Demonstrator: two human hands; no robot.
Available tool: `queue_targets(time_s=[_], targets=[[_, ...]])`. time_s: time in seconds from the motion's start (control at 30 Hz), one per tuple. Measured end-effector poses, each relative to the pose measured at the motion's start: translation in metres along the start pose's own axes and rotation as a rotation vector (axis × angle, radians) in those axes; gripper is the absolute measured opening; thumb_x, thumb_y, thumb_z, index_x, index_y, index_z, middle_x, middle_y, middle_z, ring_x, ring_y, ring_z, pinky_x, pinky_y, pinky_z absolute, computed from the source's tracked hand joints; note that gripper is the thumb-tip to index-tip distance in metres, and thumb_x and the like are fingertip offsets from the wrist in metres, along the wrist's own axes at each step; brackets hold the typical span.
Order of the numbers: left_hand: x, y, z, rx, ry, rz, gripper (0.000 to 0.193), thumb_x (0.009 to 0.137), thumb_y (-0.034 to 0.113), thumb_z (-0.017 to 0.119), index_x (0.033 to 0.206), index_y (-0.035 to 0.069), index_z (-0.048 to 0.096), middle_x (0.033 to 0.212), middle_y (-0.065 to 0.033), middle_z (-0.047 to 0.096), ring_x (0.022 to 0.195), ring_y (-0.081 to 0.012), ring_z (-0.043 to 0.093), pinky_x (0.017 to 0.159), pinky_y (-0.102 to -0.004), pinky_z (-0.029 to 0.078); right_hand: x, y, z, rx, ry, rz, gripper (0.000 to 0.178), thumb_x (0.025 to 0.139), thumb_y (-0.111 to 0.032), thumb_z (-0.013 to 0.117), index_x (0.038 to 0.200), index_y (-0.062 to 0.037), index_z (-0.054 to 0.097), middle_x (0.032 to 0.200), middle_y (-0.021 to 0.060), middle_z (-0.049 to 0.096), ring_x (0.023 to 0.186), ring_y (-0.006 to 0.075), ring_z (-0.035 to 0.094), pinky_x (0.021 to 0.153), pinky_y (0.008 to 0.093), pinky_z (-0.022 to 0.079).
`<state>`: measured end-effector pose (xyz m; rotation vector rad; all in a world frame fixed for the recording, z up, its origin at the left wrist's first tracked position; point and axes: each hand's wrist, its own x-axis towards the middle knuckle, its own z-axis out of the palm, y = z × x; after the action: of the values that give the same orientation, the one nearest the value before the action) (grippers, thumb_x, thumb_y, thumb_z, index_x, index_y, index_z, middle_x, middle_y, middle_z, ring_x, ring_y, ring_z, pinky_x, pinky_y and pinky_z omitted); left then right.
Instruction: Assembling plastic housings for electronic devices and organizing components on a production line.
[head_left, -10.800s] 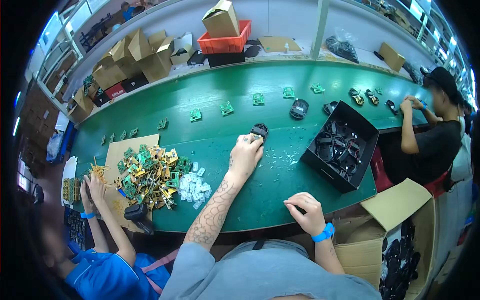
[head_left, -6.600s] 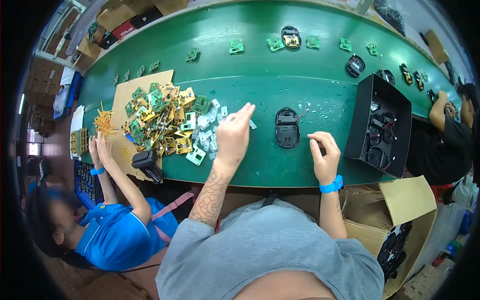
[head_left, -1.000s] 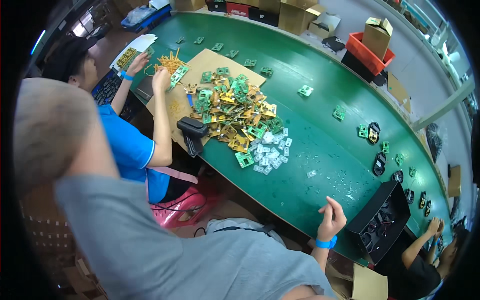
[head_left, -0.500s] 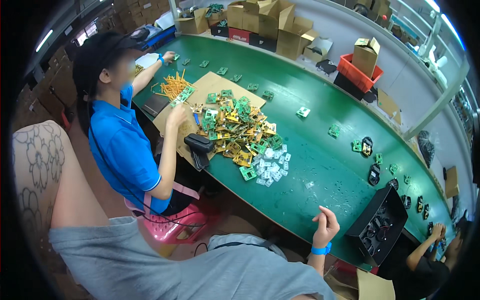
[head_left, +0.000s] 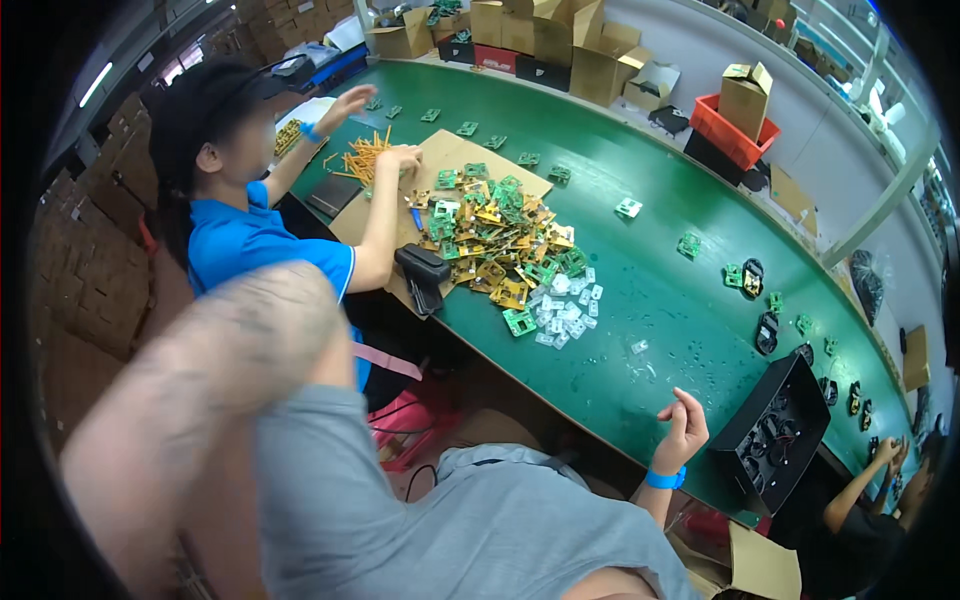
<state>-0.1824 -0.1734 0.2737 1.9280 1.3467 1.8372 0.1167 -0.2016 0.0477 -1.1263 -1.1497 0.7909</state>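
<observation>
My right hand (head_left: pixel 683 430), with a blue wristband, hovers over the table's near edge, left of a black open box (head_left: pixel 770 440). Its fingers are loosely bent and apart, and nothing shows in them. My bare, tattooed left arm (head_left: pixel 240 340) is bent at the elbow and smeared by motion at the lower left. The left hand itself is out of view. Ahead lies a heap of green and yellow circuit boards (head_left: pixel 490 235), with small translucent plastic pieces (head_left: pixel 568 310) beside it. One single translucent piece (head_left: pixel 640 347) lies nearer my right hand.
A co-worker in a blue shirt (head_left: pixel 240 240) sits at left, reaching over the green table (head_left: pixel 600 400). Another person (head_left: pixel 860 520) works at the far right. Boards and black housings (head_left: pixel 767 333) line the far side, with an orange crate (head_left: pixel 730 135) and cartons (head_left: pixel 605 75) behind.
My left arm has swung rightward and down across the lower left. The whole view has shifted slightly. The co-worker's nearer hand has moved up and right; their other hand has lifted open.
</observation>
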Motion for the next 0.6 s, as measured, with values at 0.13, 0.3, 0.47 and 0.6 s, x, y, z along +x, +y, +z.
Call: queue_targets(time_s=[0.13,0.3,0.47,0.6], targets=[[-0.039,-0.028,0.022,-0.020,-0.025,-0.071,0.035,0.093,0.009,0.061,0.128,0.004,0.064,0.133,-0.0112,0.064,0.124,-0.0289,0.059,0.102,-0.0345,0.047,-0.001,-0.004,-0.004,0.032,0.036,0.001,0.023,0.095,-0.002,0.054,0.107,0.0000,0.073,0.070,0.0048,0.061,0.061,0.0114,0.054,0.062,0.0223,0.046],[-0.095,-0.105,0.062,0.048,-0.069,-0.073,0.041,0.092,0.011,0.062,0.132,0.003,0.062,0.135,-0.0128,0.064,0.125,-0.0305,0.060,0.107,-0.0363,0.046,-0.009,-0.001,-0.005,0.002,0.013,0.119,0.021,0.094,-0.002,0.057,0.108,-0.0009,0.073,0.073,0.0046,0.062,0.063,0.0111,0.054,0.061,0.0224,0.045],[-0.132,-0.165,0.070,0.445,-0.198,0.073,0.039,0.089,0.014,0.066,0.127,0.007,0.066,0.135,-0.0097,0.063,0.132,-0.0297,0.054,0.115,-0.0460,0.037,-0.003,0.013,0.000,-0.309,-0.082,0.084,0.022,0.091,-0.001,0.061,0.109,-0.0025,0.073,0.080,0.0039,0.063,0.065,0.0112,0.053,0.061,0.0229,0.045],[-0.144,-0.181,0.079,0.534,-0.266,0.077,0.038,0.088,0.016,0.068,0.124,0.008,0.067,0.134,-0.0096,0.064,0.133,-0.0296,0.053,0.117,-0.0503,0.033,0.020,0.011,0.034,-0.454,-0.135,0.083,0.024,0.088,-0.001,0.065,0.110,-0.0041,0.073,0.090,0.0033,0.063,0.068,0.0131,0.053,0.062,0.0250,0.046]])
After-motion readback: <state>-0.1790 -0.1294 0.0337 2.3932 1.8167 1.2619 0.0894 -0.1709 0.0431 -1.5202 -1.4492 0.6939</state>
